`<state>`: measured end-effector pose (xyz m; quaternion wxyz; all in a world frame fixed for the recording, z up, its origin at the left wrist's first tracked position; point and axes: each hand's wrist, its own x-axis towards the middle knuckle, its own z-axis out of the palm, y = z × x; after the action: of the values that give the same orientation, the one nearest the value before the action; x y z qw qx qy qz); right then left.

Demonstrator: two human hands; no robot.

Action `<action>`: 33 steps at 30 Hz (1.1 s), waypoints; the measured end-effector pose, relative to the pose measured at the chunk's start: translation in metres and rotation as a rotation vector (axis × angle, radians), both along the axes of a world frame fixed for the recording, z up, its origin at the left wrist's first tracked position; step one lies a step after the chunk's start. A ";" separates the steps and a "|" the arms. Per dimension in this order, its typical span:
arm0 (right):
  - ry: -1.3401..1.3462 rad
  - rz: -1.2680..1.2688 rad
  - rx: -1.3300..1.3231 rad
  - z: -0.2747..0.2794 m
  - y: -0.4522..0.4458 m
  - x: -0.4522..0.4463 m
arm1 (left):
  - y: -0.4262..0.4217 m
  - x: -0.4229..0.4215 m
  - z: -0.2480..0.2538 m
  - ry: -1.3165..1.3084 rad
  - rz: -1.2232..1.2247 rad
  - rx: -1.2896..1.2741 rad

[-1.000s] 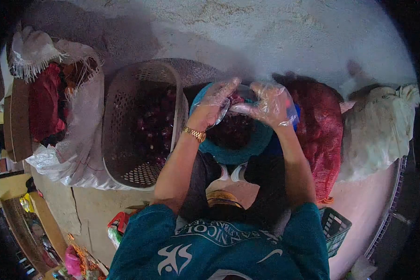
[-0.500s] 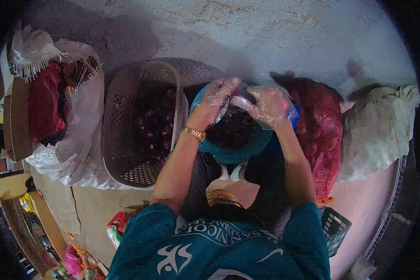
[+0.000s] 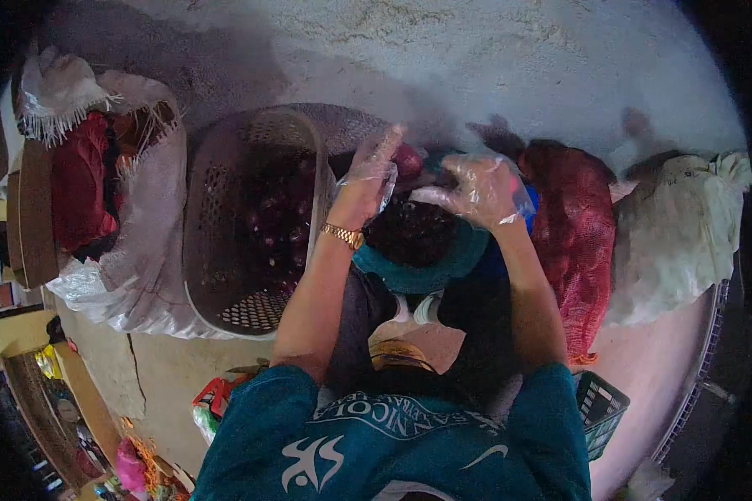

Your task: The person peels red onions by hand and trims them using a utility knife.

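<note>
My left hand, in a clear plastic glove with a gold watch at the wrist, grips a red onion. The onion shows on the inner side of the fingers, above a blue-green basin. Dark reddish skins or pieces lie in that basin; in the dim light I cannot tell which. My right hand, also gloved in clear plastic, is a little apart from the onion, over the basin's right side. Its thumb stretches left, away from the curled fingers, and nothing shows between them.
Left of the basin, a large perforated plastic basket holds many red onions. Further left is an open white woven sack. At right stand a full red mesh sack and a pale sack. A wall runs behind.
My hands have moved apart. The left has shifted slightly left and tilted, bringing the onion into clearer view, while the right thumb has come off it.
</note>
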<state>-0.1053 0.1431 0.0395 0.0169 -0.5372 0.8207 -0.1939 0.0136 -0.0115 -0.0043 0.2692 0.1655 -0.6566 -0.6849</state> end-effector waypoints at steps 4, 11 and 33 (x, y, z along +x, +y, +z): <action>0.057 -0.074 -0.169 -0.008 0.002 -0.002 | 0.004 -0.011 0.007 -0.259 -0.020 0.600; 0.090 -0.079 -0.250 -0.017 0.001 -0.006 | 0.009 -0.011 0.017 -0.232 -0.160 0.571; 0.099 0.058 -0.001 -0.009 0.000 0.000 | 0.008 -0.012 0.009 -0.202 -0.098 0.469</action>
<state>-0.1049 0.1429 0.0310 -0.0184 -0.5696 0.8046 -0.1669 0.0020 -0.0038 0.0046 0.1232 0.2587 -0.5107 -0.8106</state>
